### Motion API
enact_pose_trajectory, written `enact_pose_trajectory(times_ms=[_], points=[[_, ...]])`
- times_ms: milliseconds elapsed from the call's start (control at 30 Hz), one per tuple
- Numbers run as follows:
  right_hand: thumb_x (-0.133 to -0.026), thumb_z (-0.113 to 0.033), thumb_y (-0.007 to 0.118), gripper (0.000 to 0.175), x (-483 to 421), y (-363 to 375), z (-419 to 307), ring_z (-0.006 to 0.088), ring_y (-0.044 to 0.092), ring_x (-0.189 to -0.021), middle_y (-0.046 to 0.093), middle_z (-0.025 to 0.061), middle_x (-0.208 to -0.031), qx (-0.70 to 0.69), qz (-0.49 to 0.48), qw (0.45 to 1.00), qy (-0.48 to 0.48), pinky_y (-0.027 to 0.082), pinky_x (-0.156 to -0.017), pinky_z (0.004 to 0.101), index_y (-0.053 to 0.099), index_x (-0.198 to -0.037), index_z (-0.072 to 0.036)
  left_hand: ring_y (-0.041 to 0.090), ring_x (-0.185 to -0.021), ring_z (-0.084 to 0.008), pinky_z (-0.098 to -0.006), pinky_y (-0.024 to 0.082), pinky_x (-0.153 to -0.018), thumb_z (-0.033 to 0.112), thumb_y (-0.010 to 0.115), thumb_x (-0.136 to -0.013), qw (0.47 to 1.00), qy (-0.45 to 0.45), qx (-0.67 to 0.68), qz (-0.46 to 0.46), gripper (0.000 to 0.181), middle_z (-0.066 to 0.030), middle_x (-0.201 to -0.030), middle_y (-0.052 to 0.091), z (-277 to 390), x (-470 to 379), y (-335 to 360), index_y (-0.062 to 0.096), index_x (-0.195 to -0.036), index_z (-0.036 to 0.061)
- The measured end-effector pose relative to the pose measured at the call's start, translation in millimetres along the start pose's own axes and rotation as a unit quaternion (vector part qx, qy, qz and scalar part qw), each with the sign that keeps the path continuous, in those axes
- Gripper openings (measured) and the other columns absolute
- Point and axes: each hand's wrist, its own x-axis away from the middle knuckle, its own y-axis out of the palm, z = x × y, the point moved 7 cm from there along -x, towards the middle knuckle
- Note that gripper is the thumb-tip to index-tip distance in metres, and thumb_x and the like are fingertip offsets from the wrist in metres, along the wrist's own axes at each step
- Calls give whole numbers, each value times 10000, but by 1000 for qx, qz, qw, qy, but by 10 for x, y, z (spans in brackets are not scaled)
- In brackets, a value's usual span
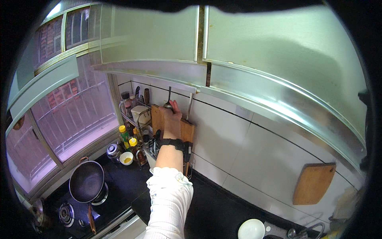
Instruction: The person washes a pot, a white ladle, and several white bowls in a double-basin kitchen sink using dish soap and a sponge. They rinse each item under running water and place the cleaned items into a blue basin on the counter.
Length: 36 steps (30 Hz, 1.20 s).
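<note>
My right hand (174, 112) reaches up to the tiled wall behind the counter. A metal ladle or spoon (168, 105) sits between its thumb and fingers, its thin handle pointing upward. Around the wrist is a black strap (173, 144) with a small device on its side. Just below and behind the hand stands a wooden cutting board (157, 118). Another long metal handle (189, 106) rises to the right of the fingers. The forearm hides part of the utensil holder (151, 156). My left hand is out of view.
At left, a wok (86, 181) rests on the gas stove (119, 191). Beside a spice rack (143, 119) stand sauce bottles (124, 134) and a small bowl of yellow liquid (126, 158). Metal-edged cabinets (253, 44) overhang the wall. At right are a hanging board (315, 183) and white bowl (251, 229).
</note>
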Motion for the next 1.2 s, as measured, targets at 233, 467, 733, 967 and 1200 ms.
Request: enact_pose_trajectory(times_ms=[233,467,733,967,1200], points=[[-869,-331,452,423,9,-25,-79,225,515,-984,551,104,-1099,9,18,1000,4,395,-863,402,485,-1178,-44,644,-720,-180,-349,575,-720,569,444,-816,999,31,-24,11,605,-81,-854,621,39,-342,-47,456,-1194,97],[-867,-355,454,454,29,-52,-110,238,524,-970,554,118,-1099,14,29,999,5,406,-850,412,470,-1196,-42,648,-709,-189,-353,575,-718,568,414,-845,996,-37,79,23,584,-80,-850,630,-20,-843,-356,482,-1136,67],[-864,-383,457,490,55,-122,-72,252,534,-954,558,135,-1099,23,42,999,9,419,-835,423,453,-1215,-40,653,-757,-214,-360,572,-720,628,277,-856,997,7,58,-47,687,-127,-959,617,-3,-1041,-363,464,-1161,42],[-862,-407,459,523,118,-190,21,264,544,-940,562,149,-1098,28,56,998,11,430,-822,432,437,-1232,-38,614,-844,-242,-365,537,-753,585,287,-873,999,-38,-8,7,645,-141,-1046,570,-259,-679,-258,429,-1209,54],[-860,-431,461,556,193,-295,248,277,553,-926,565,163,-1098,11,78,997,9,441,-809,442,422,-1249,-36,576,-901,-260,-377,494,-799,550,301,-882,991,-56,-115,-32,613,-149,-1093,537,-324,-213,-81,412,-1228,56]])
